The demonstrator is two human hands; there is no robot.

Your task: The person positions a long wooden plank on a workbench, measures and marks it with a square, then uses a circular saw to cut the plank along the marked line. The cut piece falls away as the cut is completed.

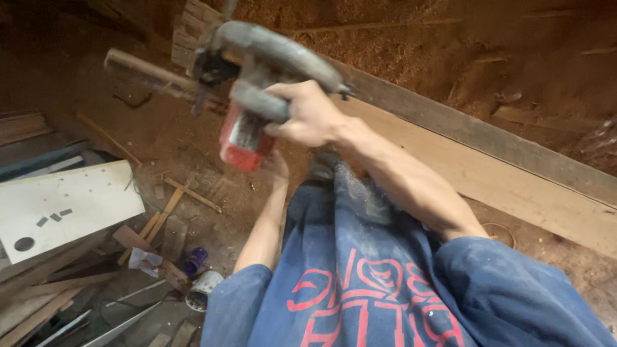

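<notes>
Grey-and-red circular saw (257, 90) hangs from my right hand (308, 115), fingers wrapped tight round its handle, and I judge a steadier lift wants my half-hidden left hand (277, 168) supporting underneath.

The right hand (307, 115) is closed around the grey handle of a power saw (257, 90) with a red body, held in the upper centre of the frame. The left hand (277, 166) sits just below the saw, mostly hidden behind it. A long plank (514, 186) runs diagonally at right; a white board (71, 202) and wood scraps (160, 225) lie at lower left.
</notes>
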